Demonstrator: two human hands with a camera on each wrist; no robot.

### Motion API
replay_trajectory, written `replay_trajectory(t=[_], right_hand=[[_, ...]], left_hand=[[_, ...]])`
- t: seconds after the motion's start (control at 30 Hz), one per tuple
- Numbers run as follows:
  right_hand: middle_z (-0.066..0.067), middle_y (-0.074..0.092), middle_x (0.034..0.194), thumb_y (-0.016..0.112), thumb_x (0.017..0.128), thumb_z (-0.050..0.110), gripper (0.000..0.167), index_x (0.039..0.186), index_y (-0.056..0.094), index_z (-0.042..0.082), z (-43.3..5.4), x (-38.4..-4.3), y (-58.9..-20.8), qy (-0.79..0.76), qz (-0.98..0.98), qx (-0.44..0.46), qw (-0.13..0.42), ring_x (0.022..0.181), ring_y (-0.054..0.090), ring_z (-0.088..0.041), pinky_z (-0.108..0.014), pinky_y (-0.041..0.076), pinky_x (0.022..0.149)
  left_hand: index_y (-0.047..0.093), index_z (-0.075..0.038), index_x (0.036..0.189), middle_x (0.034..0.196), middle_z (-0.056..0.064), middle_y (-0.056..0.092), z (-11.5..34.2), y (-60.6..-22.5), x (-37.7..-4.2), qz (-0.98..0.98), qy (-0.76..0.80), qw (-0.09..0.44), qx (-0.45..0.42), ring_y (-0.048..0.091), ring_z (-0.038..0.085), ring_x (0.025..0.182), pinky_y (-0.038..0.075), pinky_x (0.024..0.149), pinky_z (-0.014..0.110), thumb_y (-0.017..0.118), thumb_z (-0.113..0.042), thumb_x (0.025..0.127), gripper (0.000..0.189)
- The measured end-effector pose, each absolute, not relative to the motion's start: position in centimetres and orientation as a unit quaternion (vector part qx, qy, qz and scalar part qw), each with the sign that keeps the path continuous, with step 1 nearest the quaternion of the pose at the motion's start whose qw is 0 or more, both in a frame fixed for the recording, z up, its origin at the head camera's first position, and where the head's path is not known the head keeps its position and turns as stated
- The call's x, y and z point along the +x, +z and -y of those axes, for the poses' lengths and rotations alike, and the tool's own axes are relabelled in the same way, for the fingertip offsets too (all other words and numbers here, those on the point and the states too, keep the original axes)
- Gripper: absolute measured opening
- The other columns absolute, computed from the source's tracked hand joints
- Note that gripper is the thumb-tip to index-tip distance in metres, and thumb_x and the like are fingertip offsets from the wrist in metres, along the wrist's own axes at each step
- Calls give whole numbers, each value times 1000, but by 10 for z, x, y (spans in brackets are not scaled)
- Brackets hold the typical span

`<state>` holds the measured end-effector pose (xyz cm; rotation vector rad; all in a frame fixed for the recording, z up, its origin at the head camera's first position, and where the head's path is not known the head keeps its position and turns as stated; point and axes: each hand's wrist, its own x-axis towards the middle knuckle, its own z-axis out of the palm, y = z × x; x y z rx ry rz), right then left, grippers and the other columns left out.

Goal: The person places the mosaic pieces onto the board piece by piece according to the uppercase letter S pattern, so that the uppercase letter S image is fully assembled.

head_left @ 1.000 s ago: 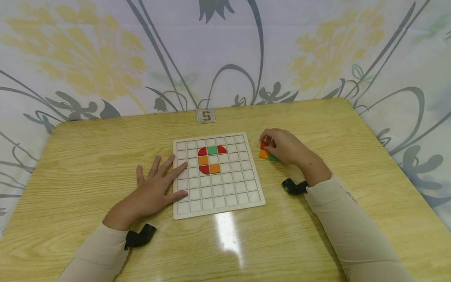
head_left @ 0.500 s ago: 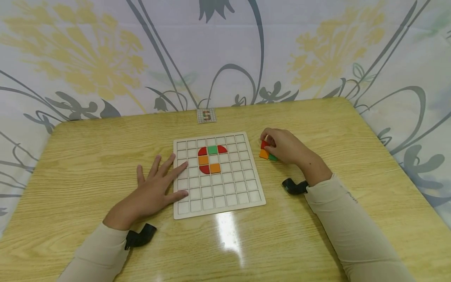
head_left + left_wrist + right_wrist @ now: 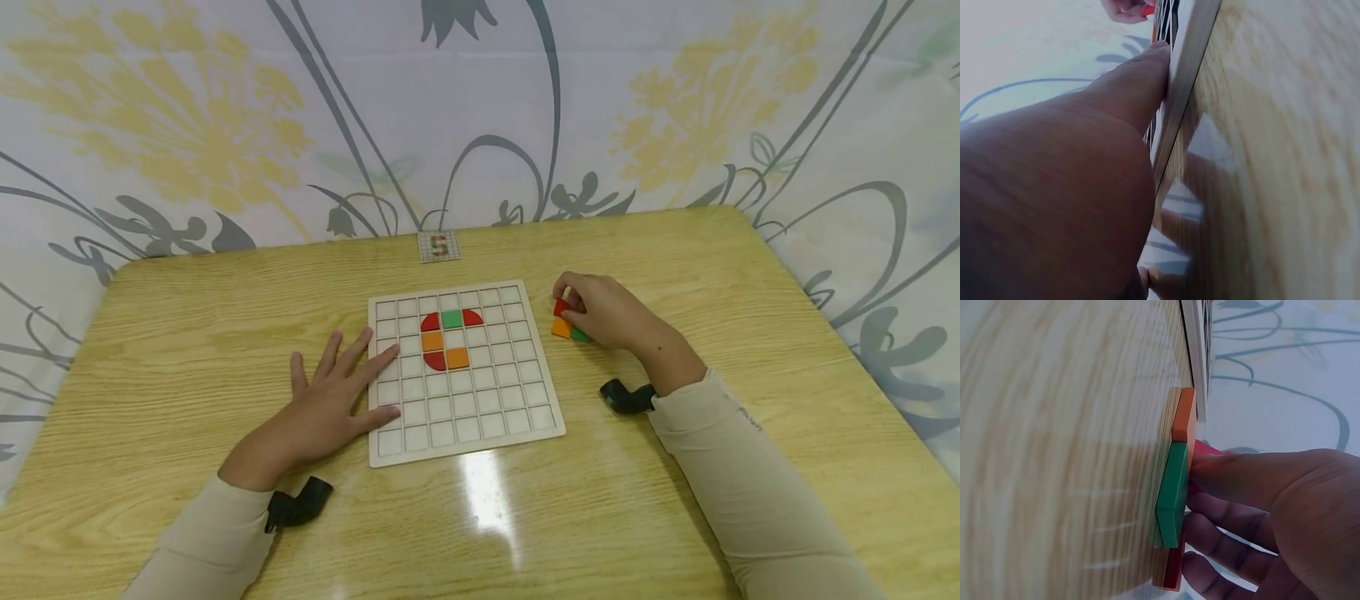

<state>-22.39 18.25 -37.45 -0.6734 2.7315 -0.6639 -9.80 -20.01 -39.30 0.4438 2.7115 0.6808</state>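
Observation:
My left hand (image 3: 318,417) lies spread, its thumb and index finger resting on the left side of a white grid board (image 3: 495,403). Set in the board are a green square tile (image 3: 452,319), two orange square tiles (image 3: 457,358) and three rounded red tiles (image 3: 434,361). Right of the board, my right hand (image 3: 611,312) pinches a red tile (image 3: 562,307) between thumb and fingers, low over a small cluster. An orange tile (image 3: 1185,415), a green tile (image 3: 1174,494) and another red tile (image 3: 1174,569) lie under these fingers, partly hidden.
A small card (image 3: 439,247) printed with a coloured figure on a grid lies at the back edge of the wooden table (image 3: 210,333). A flower-patterned cloth (image 3: 480,108) hangs behind it. Each wrist carries a black device (image 3: 300,502).

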Motion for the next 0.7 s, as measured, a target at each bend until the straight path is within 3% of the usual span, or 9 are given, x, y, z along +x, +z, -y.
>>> replay_trajectory(t=[0.3,0.7], right_hand=[[-8,64,86,63,98,6,15,113,64,6,-178,-222,-370,-221,-940,-239,102,71,56,-20,-33,48,66],[-6,60,83,64,96,3,16,112,67,4,-163,-214,-362,-218,-938,-262,63,74,52,-19,-33,46,69]], left_hand=[[22,-36,160,170,6,-1,199,-391,-99,-946,236,156,156,-17,41,154,-22,108,74,54,-63,95,77],[22,-36,160,170,6,0,200,-392,-98,-947,234,154,153,-16,41,154,-22,108,74,55,-62,95,78]])
